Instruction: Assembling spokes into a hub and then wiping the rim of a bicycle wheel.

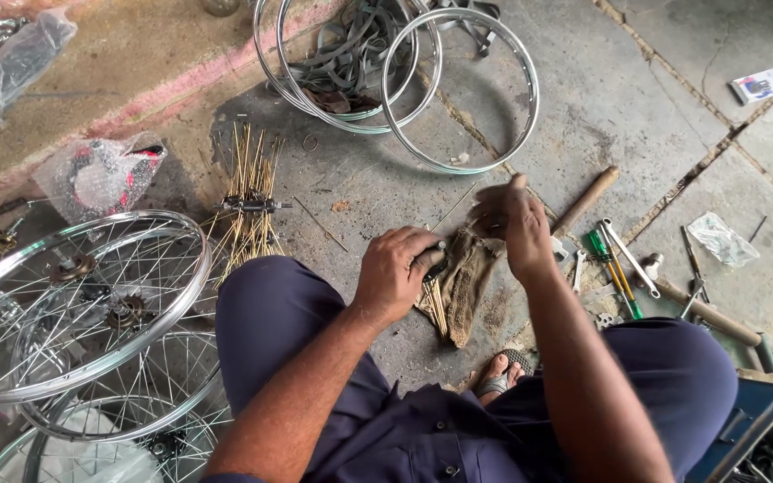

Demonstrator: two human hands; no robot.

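Observation:
My left hand [397,268] is closed around a wheel hub [434,266], with a bunch of thin brass-coloured spokes [438,309] hanging below it. Under the hub a brown rag [467,286] lies on the concrete floor. My right hand [513,228] is blurred with motion just right of the hub, its fingers pinched on one thin spoke [454,207] that slants up and to the right. I sit over the floor in dark blue trousers; a sandalled foot [496,374] shows between my knees.
Built spoked wheels [73,304] are stacked at the left. Another hub with loose spokes [250,206] lies ahead. Bare rims [458,89] and rubber strips lie at the top. Screwdrivers [615,268], a spanner and wooden-handled hammers [704,313] lie at the right.

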